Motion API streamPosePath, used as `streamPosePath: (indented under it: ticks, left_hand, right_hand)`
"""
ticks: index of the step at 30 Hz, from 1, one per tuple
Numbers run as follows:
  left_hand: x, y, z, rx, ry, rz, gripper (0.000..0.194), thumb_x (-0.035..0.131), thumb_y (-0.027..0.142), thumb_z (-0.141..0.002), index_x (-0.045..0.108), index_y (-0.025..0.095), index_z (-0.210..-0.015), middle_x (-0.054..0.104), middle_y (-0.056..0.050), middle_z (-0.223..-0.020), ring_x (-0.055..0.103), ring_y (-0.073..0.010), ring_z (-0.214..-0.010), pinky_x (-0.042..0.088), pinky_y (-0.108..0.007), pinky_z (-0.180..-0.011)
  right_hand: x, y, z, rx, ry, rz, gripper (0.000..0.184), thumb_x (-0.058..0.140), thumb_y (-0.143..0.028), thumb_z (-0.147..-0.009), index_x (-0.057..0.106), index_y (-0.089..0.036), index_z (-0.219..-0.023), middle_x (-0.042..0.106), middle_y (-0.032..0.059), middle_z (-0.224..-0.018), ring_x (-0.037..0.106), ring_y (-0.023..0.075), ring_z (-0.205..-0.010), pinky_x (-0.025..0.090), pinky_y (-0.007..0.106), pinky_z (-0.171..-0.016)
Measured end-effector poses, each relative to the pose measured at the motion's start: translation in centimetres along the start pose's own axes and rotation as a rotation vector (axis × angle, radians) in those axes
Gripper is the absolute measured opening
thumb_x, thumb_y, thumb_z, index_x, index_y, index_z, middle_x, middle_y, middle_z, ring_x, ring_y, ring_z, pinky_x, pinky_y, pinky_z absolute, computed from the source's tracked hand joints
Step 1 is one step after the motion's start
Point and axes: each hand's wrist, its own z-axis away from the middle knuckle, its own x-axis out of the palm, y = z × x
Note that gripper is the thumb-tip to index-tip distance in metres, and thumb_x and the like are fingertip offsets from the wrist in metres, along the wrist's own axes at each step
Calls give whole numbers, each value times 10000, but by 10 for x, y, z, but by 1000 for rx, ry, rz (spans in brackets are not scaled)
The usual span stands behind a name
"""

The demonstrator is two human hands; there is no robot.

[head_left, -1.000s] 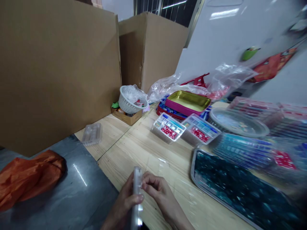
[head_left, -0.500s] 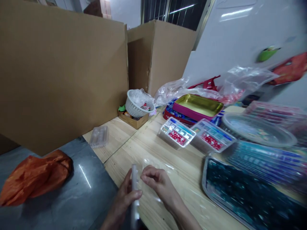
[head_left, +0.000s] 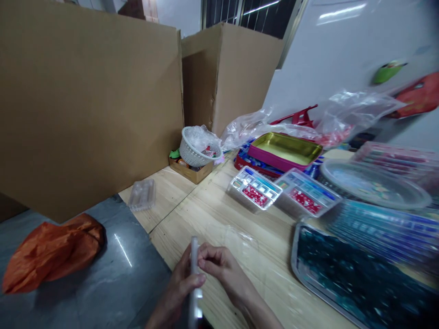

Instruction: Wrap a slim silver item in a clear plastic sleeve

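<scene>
1. Now the bare right hand (head_left: 219, 265) is back close against the narrow, translucent pale plastic tray (head_left: 194, 256); the slight gap seen half a second ago between fingertips and tray is gone; I cannot tell whether they touch it or sit just beside it.

2. The right hand is closed in a pinch, thumb to fingertips; whether something small lies between them, I cannot tell.

3. The bare left hand (head_left: 180, 288) grips the tray as before, thumb on the near edge, fingers mostly hidden behind; the tray stands on edge, nearly upright, over the front of the pale wood-grain desk (head_left: 185, 219).

4. For the work in hand, this shift looks like a small one; the left hand seems to steady the tray while the right attends to one spot on its side.

5. Around them nothing appears to be moved; the two clear plastic boxes with red-and-white panels (head_left: 254, 189) and the silver-rimmed metal tray of dark teal, glossy pieces (head_left: 294, 258) keep their places.
</scene>
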Motion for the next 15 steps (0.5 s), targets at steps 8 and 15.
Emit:
streamPosePath:
  ticks: [8, 15]
  left_hand:
    - [-7, 12, 2, -73, 161, 88, 573, 749, 396, -613, 614, 184, -1128, 613, -34, -797, 553, -169, -732, 438, -267, -662]
    - [-27, 16, -4, 42, 257, -20, 838, 767, 363, -613, 420, 237, -1365, 643, -45, -958, 578, -185, -807, 464, -311, -806]
  right_hand:
    - [-10, -8, -3, -21, 147, 36, 155, 683, -282, -627, 610, -154, -579, 527, -20, -626, 444, 116, -636, 317, 254, -639]
    - [-21, -17, -23, -99, 266, 218, 230, 672, -362, -645, 590, -157, -580, 495, -23, -592, 415, 121, -610, 304, 269, -609]
